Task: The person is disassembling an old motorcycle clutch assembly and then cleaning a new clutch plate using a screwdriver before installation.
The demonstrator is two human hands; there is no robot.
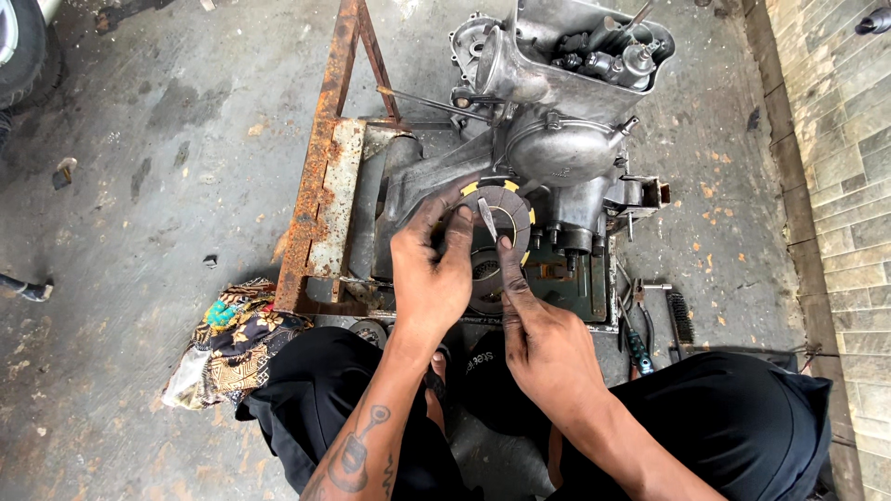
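A: While squatting at frame centre, what's in the hands?
B: Left hand (429,269) clamped on friction disc (501,215) w/ yellow tabs, fingers curled round its left edge. Right hand (543,343) w/ forefinger up against thin metal blade (487,219); grip on it unclear.
A: Disc where?
B: Mid-frame, against grey engine (557,139) on rusty stand (325,176). Patterned rag (232,339) lower left, tools (650,329) right.

Your way in from the left is blocked by the rusty frame (320,199); the engine casing (557,139) walls off the far side. Tools (654,325) crowd the right, so only the gap between your knees is open.
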